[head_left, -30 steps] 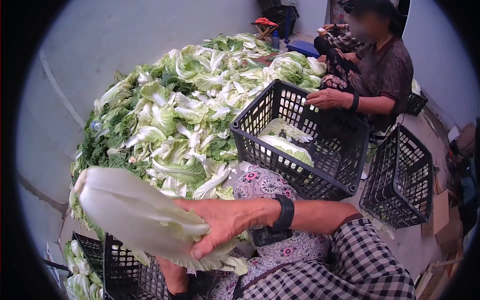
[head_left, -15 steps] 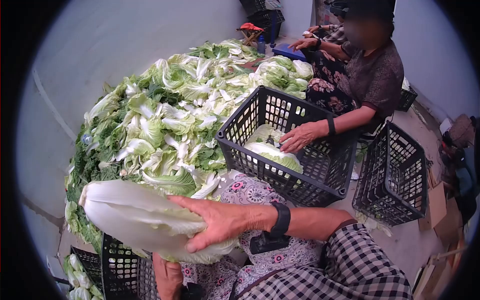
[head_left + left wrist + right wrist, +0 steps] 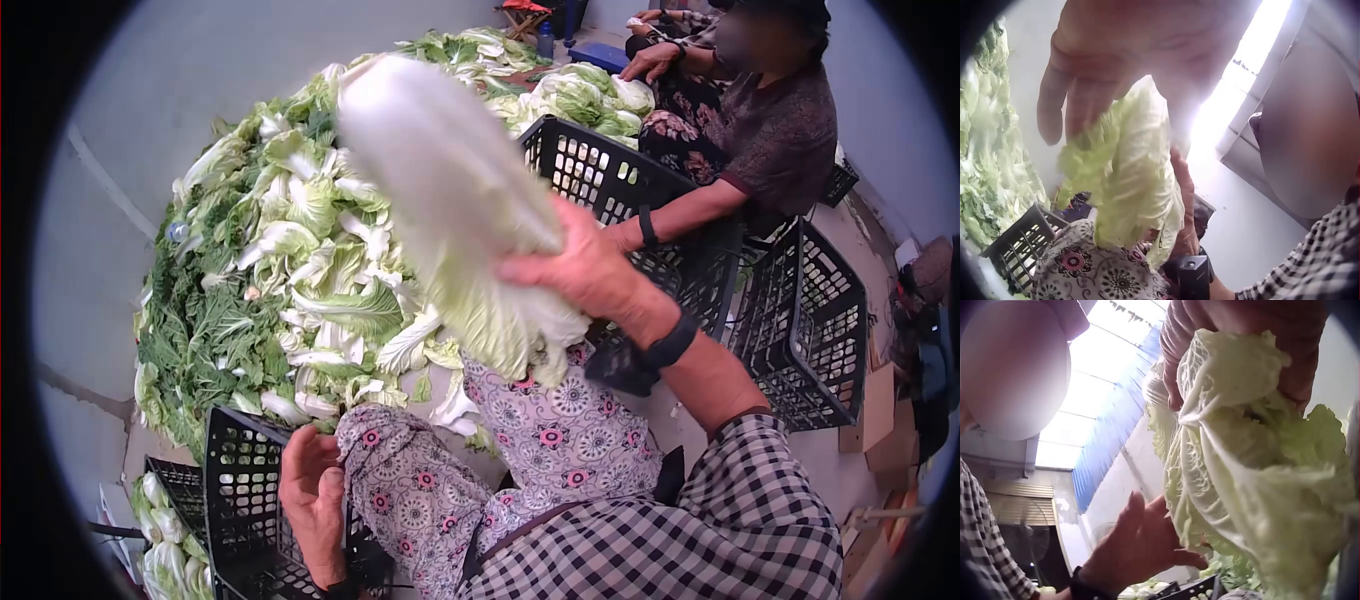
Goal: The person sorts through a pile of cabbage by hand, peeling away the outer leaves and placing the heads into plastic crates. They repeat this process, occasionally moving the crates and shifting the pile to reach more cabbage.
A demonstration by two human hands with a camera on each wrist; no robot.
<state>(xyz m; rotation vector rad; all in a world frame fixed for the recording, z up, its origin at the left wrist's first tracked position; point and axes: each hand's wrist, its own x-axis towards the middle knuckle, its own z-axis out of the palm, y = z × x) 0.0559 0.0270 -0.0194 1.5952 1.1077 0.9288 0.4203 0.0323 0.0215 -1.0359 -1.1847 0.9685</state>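
Head view: the right hand point(image 3: 592, 265) grips a Chinese cabbage point(image 3: 440, 190), apparently by its leafy end though blurred, above patterned trousers point(image 3: 555, 425). The left hand point(image 3: 315, 495), loosely bent, holds nothing near a black crate point(image 3: 230, 445).

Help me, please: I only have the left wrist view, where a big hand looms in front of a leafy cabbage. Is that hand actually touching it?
Observer: No. The head view shows the left hand down beside the person's knee, clearly apart from the napa cabbage.

Visitor: Oh! And which way does the cabbage's thick end point? I see only frilly leaves.

Observer: In the head view, its pale stem end points toward the top left of the picture.

Visitor: Is anybody else nearby doing something?

Observer: Yes, the head view shows another person with one arm stretched over a black plastic crate.
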